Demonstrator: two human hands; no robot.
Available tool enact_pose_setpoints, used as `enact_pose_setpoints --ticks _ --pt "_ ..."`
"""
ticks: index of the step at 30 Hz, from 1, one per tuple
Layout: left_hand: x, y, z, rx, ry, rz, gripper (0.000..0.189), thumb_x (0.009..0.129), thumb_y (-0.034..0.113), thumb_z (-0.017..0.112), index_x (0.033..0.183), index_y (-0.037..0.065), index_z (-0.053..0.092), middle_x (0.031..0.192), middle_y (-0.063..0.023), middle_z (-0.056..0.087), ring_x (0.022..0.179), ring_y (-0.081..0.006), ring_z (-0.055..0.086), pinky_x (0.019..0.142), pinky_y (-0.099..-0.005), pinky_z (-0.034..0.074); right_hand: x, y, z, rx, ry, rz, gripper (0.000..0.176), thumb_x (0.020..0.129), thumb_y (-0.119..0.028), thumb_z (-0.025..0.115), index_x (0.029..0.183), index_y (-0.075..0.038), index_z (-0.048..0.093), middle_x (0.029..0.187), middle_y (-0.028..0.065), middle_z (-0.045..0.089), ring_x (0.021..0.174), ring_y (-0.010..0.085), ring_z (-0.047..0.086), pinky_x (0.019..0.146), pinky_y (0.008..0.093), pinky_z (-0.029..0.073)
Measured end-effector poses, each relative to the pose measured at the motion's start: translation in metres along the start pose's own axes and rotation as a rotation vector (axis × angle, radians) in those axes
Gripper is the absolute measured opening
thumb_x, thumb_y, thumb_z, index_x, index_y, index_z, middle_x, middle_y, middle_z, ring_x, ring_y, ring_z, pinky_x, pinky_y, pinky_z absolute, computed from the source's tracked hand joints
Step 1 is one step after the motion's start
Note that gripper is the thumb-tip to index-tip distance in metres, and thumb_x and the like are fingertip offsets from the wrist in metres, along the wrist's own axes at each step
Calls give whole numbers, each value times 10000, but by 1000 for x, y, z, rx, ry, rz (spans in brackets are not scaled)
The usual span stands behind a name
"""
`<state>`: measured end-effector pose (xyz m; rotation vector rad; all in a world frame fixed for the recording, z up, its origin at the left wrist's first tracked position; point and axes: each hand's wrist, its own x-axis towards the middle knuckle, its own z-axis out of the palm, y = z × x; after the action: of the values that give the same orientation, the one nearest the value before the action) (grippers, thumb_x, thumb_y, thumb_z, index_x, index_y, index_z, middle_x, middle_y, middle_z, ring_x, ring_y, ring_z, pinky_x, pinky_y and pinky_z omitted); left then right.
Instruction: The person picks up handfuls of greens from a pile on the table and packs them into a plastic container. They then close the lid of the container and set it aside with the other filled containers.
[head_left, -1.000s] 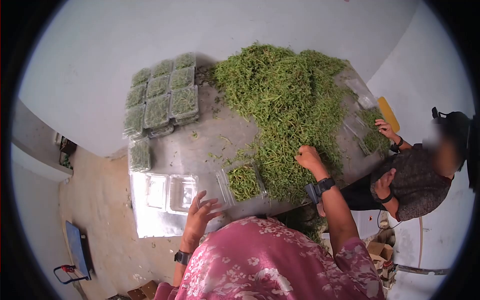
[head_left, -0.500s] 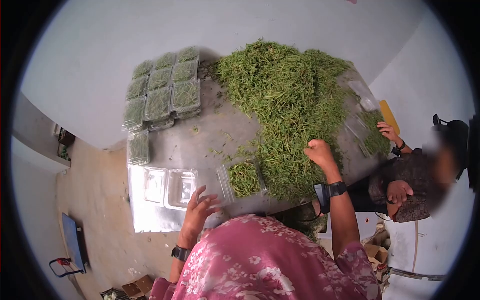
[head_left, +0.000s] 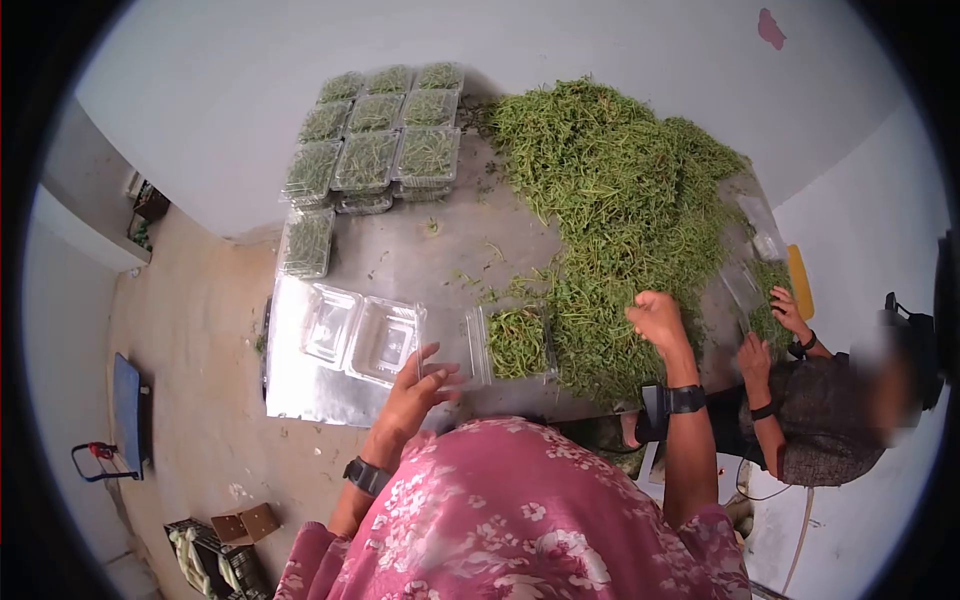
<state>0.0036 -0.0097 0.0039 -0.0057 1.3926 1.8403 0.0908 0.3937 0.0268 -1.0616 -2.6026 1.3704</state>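
My left hand [head_left: 420,384] is beside the clear lid of an opened plastic box, its fingers apart; it may be touching the lid's edge. Green leafy stems [head_left: 517,342] fill the tray side of that box. My right hand [head_left: 657,322] is closed over the near part of a big heap of the same greens [head_left: 610,200]; what its fingers hold, if anything, is hidden. To the left of my left hand lies an empty clear box [head_left: 385,342], opened flat with both halves facing up.
Closed boxes of greens [head_left: 366,160] stand stacked at the back left of the metal table [head_left: 400,250], with a single box [head_left: 308,243] nearer me. A co-worker [head_left: 830,400] at the right has both hands by other greens. A blue trolley [head_left: 128,410] stands on the floor.
The view has shifted, so the table sits farther right and higher. My hands keep about the same pose. The co-worker's second hand has come up to the table's edge.
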Motion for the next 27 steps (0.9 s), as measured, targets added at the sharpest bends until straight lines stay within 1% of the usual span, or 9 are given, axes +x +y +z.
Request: enact_pose_setpoints --ticks 3,6,9,12,15,18,21,24,27 --pt "2 -4 -3 -22 -18 17 579 942 139 518 1425 21 223 1221 -220 520 1108 -315 563 890 -404 499 -22 -42 16 206 -98 45 135 814 -96 651 747 -22 559 616 -10 500 511 57 471 422 252 360" --pt "1 -5 -3 -38 -20 12 579 943 135 517 1427 21 220 1223 -216 520 1107 -313 563 890 -405 498 -35 -64 43 278 -255 -12 131 820 -120 657 818 -13 581 643 -13 516 527 48 486 418 225 372" --pt "1 -5 -4 -27 -33 16 581 943 140 519 1428 25 221 1227 -213 517 1111 -308 559 898 -402 494 -42 -78 77 306 -371 -18 126 814 -125 653 797 -33 569 650 -29 514 527 44 491 425 206 387" --pt "-1 -2 -3 -10 -34 8 588 940 149 527 1429 30 223 1230 -208 515 1119 -303 554 908 -394 488 -42 -81 112 253 -409 -13 154 820 -145 654 819 -22 561 662 -21 516 536 43 506 425 205 380" --pt "-6 5 3 -3 -19 6 562 942 129 511 1419 17 235 1259 -238 499 1119 -299 558 897 -368 508 -35 -69 144 14 -331 -87 270 785 -195 679 906 28 588 670 77 598 573 176 583 520 326 467" --pt "-5 4 1 2 -26 13 565 941 133 515 1418 17 235 1258 -233 501 1119 -300 557 899 -368 508 -43 -72 144 -218 -197 -327 283 795 -162 683 1000 8 589 765 102 649 687 195 633 584 332 495" --pt "-5 4 1 -17 -30 2 594 935 158 544 1426 31 234 1221 -200 519 1114 -298 558 908 -385 487 -47 -68 136 -200 -91 -499 376 780 -159 699 1092 6 568 791 136 664 726 269 644 663 372 504" --pt "-2 0 -2 -28 -26 17 588 936 146 542 1424 31 236 1217 -196 523 1101 -297 567 901 -385 492 -48 -72 128 -151 -146 -479 359 770 -138 679 1074 5 552 788 169 650 759 331 644 699 400 495" --pt "1 -2 -3 -39 -20 10 585 936 141 543 1422 32 238 1212 -191 529 1092 -293 572 897 -385 496 -47 -72 136 -139 -239 -408 305 772 -89 652 1045 0 551 802 175 643 760 348 638 684 413 491"
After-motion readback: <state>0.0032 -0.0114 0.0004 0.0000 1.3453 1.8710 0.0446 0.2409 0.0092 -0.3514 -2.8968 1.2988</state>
